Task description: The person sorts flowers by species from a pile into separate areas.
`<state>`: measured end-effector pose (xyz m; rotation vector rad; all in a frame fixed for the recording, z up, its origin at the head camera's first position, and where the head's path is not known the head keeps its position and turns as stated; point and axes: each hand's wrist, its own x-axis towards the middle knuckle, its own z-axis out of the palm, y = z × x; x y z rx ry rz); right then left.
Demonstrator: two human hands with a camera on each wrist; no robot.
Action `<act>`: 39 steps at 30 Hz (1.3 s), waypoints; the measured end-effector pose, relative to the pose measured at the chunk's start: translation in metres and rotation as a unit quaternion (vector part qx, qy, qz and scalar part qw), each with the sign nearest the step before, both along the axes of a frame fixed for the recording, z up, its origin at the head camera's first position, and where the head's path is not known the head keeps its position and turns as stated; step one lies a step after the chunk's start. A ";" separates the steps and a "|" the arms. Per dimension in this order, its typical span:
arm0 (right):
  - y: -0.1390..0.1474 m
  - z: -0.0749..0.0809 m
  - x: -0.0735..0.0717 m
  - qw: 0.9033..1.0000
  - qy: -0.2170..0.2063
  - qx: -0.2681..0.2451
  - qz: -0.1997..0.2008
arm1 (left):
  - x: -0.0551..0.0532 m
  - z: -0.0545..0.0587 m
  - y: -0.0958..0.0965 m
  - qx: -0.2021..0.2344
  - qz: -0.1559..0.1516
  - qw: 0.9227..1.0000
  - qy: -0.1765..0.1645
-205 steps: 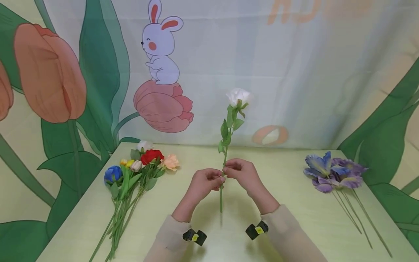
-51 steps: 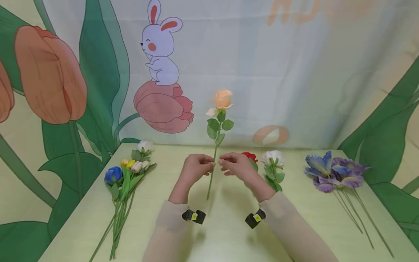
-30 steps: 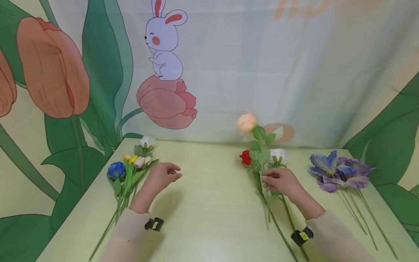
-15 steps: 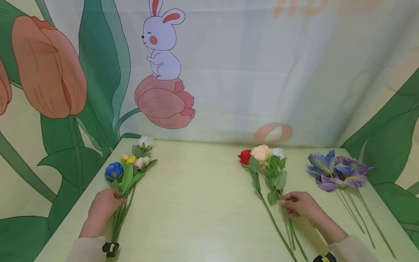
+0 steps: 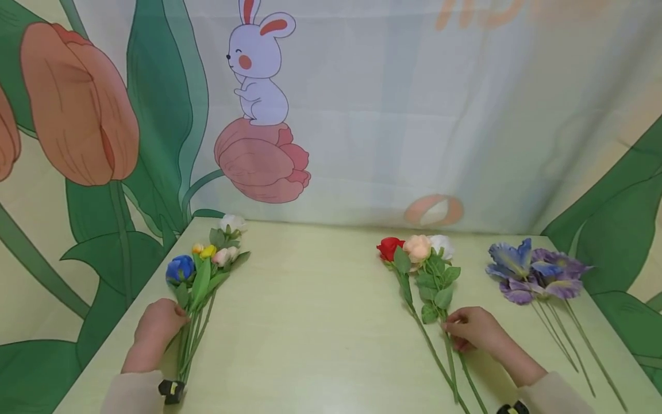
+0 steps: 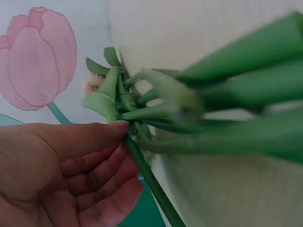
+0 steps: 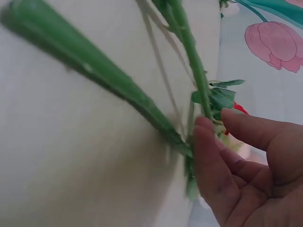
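Observation:
At the left of the table, my left hand [image 5: 159, 325] pinches a green stem [image 6: 152, 182] between thumb and fingers. That stem appears to belong to the blue flower [image 5: 180, 268], which lies on the bunch. Beside it are small yellow tulips [image 5: 208, 252], pale pink tulips [image 5: 222, 256] and a white flower [image 5: 233, 223]. On the right, my right hand [image 5: 476, 330] holds the stem of the peach rose [image 5: 417, 248] by its fingertips. The rose lies between a red rose [image 5: 389, 248] and a white rose [image 5: 442, 246]. Thumb and forefinger stand close about the stem [image 7: 201, 92].
Several blue and purple irises [image 5: 509, 259] lie at the far right, stems pointing toward the front. Behind the pale table [image 5: 310, 322] hangs a printed cloth [image 5: 351, 115] with a rabbit and tulips.
The peach rose, earlier held upright mid-table, was carried right and laid between the red and white roses placed there before. My left hand moved left to the bunch and took a stem.

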<state>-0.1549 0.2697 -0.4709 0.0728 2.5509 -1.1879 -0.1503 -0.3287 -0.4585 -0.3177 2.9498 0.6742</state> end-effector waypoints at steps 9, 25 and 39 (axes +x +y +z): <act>-0.011 0.040 -0.014 0.996 0.071 0.013 0.058 | -0.001 0.028 0.026 0.016 -0.036 0.998 0.052; -0.138 0.033 -0.035 0.969 0.083 -0.212 0.102 | -0.030 0.041 0.146 0.233 -0.075 0.963 0.115; -0.205 0.028 -0.040 0.959 0.062 -0.263 0.079 | -0.040 0.042 0.226 0.312 -0.101 0.935 0.134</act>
